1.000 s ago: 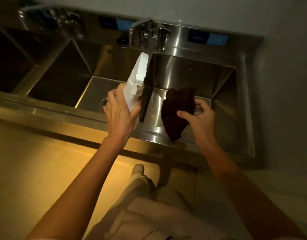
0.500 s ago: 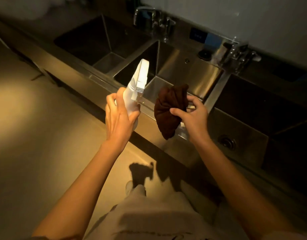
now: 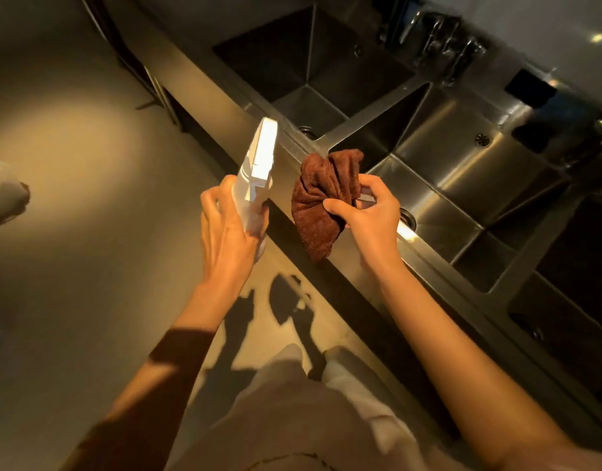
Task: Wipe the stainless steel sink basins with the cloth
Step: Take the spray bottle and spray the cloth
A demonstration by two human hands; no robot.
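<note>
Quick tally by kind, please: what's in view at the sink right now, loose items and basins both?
Spray bottle, white, in the left hand: 1
Cloth, brown, bunched in the right hand: 1
Sink basins in view: 4, far, middle, near right, plus a narrow one
Faucet set: 1 clear; another at the right edge is cut off
Total: 7

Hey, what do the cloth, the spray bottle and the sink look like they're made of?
The cloth, bunched in the right hand, looks like brown microfibre or terry: a fuzzy, matte nap and soft folds. The spray bottle in the left hand seems to be white plastic, smooth and opaque. The sink looks like brushed stainless steel: grey metal with streaky reflections.
</note>
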